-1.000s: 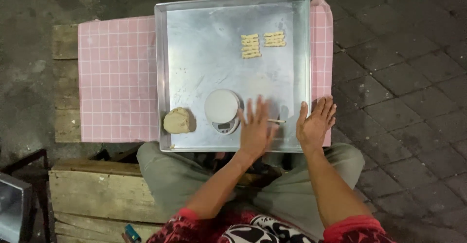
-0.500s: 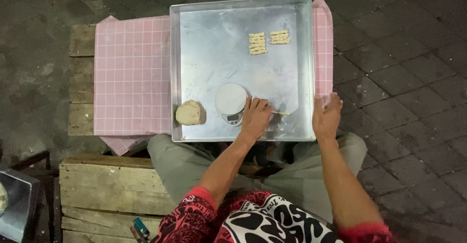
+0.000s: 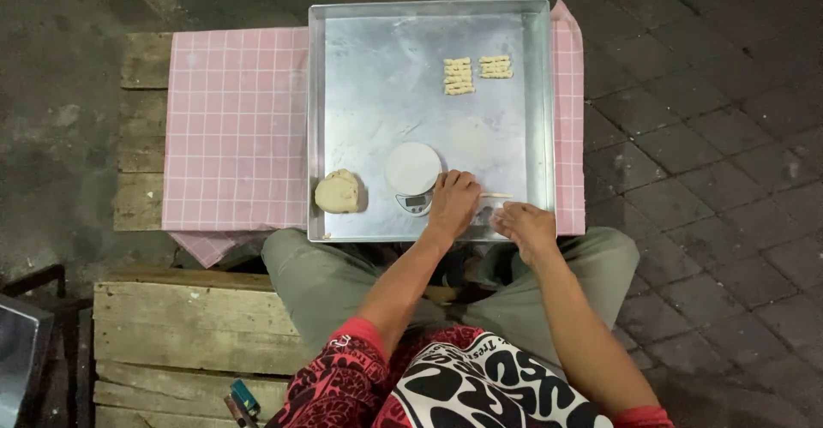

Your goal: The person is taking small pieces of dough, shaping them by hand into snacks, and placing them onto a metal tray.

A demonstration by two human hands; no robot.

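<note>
A seated person bends over a square metal tray [image 3: 369,94] that rests on a pink checked cloth [image 3: 236,128] spread across a wooden pallet [image 3: 141,94]. The left hand [image 3: 453,205] lies palm down on the tray floor near the tray's 6 o'clock edge, fingers together and pressed onto a thin rolled strip of dough [image 3: 497,195], whose free end sticks out from under the fingers toward 3 o'clock. The right hand [image 3: 527,227] sits at the tray's near rim, at about 4 o'clock from the left hand and just beside it; its fingers are curled loosely, and whether they pinch anything cannot be told from this view. The two hands are close but not touching. A small round kitchen scale [image 3: 413,175] with a white platform stands immediately at 9 o'clock from the left hand, touching or nearly touching the fingers. A beige lump of dough [image 3: 338,192] lies further along at 9 o'clock, against the tray's left wall, apart from the scale. Two finished ridged dough pieces [image 3: 476,72] lie side by side at about 1 o'clock on the tray floor, well apart from the hands. The person wears olive trousers [image 3: 326,282] and a red patterned shirt [image 3: 360,377].
</note>
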